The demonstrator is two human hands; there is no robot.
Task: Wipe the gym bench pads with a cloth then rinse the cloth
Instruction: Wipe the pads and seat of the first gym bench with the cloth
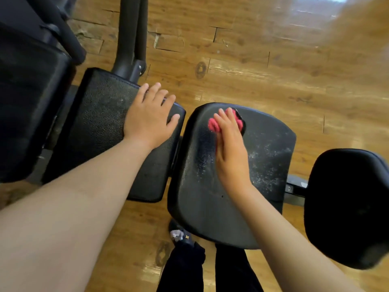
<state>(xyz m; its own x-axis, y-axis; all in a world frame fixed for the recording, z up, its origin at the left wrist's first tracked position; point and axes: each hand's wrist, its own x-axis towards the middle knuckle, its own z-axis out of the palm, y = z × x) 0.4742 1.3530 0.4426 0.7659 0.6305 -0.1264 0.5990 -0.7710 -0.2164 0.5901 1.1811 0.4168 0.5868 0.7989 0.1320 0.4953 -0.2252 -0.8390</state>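
Observation:
A black seat pad (267,163) of the gym bench lies in the middle, dusty and speckled on its right half, with a darker streak on its left. My right hand (230,150) presses a pink cloth (213,124) flat on the pad's far part; only the cloth's edges show past my fingers. To the left lies a longer black pad (99,123). My left hand (150,116) rests flat on its right end, fingers spread, holding nothing.
A third black pad (347,207) stands at the right on a metal bar (294,186). A large black pad (27,102) fills the far left. Dark frame tubes (130,34) rise behind. The floor is wood plank (252,60). My legs and a shoe (181,234) are below.

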